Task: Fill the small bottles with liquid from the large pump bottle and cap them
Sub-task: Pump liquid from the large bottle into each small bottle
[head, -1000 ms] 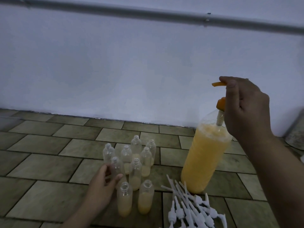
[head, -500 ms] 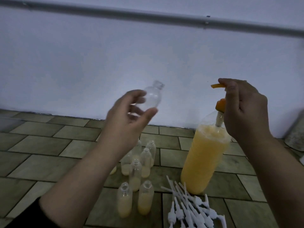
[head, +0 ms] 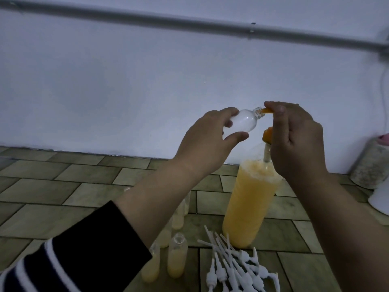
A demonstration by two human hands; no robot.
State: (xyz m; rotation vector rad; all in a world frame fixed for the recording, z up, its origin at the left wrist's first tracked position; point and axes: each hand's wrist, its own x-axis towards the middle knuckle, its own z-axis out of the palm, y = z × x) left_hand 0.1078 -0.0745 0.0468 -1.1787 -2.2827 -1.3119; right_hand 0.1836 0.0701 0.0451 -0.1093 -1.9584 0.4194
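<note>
Standing on the tiled floor (head: 52,192) at lower left, part-filled small bottles (head: 177,258) cluster. Left hand (head: 207,140) grips an empty small bottle (head: 97,124) tilted, mouth at the orange spout (head: 330,110). Right hand (head: 299,142) closes over the large pump bottle (head: 248,205)'s pump head; white pump caps (head: 237,268) lie beside its base.

free: tiled floor (head: 52,190) left half bare, open air above | blocked: large pump bottle (head: 248,207) centre-right, pile of white pump caps (head: 237,268) at near edge just beside its base, small bottles (head: 177,258) clustered left of caps | far right edge: grey container (head: 372,167) by wall
</note>
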